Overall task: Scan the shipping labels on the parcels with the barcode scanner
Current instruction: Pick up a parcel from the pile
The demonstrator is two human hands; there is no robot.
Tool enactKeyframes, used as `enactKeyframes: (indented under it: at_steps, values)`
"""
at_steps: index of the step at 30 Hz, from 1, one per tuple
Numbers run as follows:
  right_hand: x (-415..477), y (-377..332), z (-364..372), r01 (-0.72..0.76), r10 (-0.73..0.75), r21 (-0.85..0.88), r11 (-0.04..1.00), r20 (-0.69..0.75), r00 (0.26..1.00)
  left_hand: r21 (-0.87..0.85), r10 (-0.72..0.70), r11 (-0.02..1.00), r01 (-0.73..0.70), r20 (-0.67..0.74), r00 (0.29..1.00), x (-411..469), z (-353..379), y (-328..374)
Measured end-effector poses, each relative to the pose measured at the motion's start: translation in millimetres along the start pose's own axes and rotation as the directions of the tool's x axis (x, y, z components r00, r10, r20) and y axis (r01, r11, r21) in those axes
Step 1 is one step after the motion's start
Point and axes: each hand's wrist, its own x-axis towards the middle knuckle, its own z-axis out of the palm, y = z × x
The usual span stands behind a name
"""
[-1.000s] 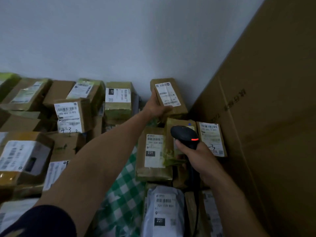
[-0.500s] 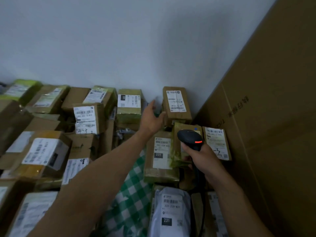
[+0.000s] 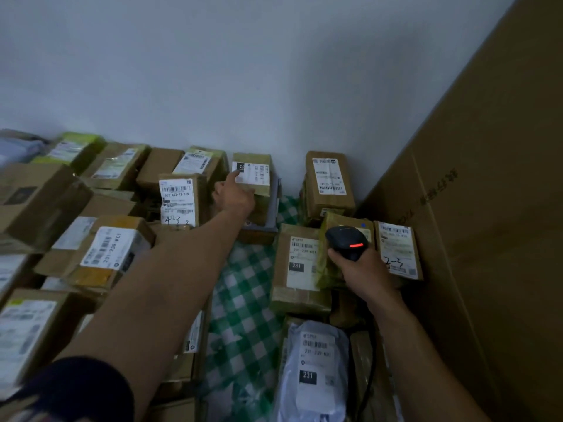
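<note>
Scanner (image 3: pixel 347 242), black with a red light lit, sits gripped in the right hand (image 3: pixel 362 271) over the parcels by the big cardboard sheet (image 3: pixel 487 208). Left hand (image 3: pixel 236 193) reaches out, fingers loose, fingertip touching the label (image 3: pixel 251 175) on a box (image 3: pixel 256 190) against the wall (image 3: pixel 243 71). Checked cloth (image 3: pixel 243 300) shows between the piles.

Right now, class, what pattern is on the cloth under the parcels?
A green-and-white check on the cloth, clearest in the head view, between the parcels.
</note>
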Motion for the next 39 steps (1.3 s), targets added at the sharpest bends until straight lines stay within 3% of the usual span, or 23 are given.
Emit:
enactKeyframes:
  at_steps: [5,10,14,19,25,29,34,39]
  values:
    - [3,3,4,-0.005,0.005,-0.003,1.0,-0.016,1.0,-0.274,-0.123,0.954,0.118,-0.002,0.992,-2,5,-6]
    - [7,6,3,0.0,0.0,0.018,1.0,-0.003,1.0,-0.346,-0.132,0.91,0.227,0.277,0.952,-4,3,-12]
    - [3,3,3,0.018,-0.019,0.032,0.999,0.006,1.0,-0.335,0.017,0.936,0.107,0.347,0.938,-7,2,-14]
    - [5,1,3,0.008,-0.009,0.033,0.999,0.029,1.0,-0.388,0.179,0.919,-0.063,0.269,0.947,-27,2,-18]
    - [-2,-8,3,0.013,-0.014,0.033,0.999,0.026,1.0,-0.56,0.2,0.826,-0.07,0.173,0.964,-96,-21,-28]
    - [-42,-24,-7,0.1,-0.104,0.054,0.993,0.057,0.993,-0.608,0.244,0.789,-0.089,0.177,0.954,-142,-42,-41]
    - [-116,-42,-10,0.232,-0.246,0.124,0.965,0.116,0.962,-0.586,0.328,0.804,-0.106,0.287,0.9,-190,-80,-48]
    - [-164,-45,-7,0.311,-0.328,0.229,0.923,0.042,0.944,-0.562,0.378,0.821,-0.105,0.395,0.837,-222,-101,-53]
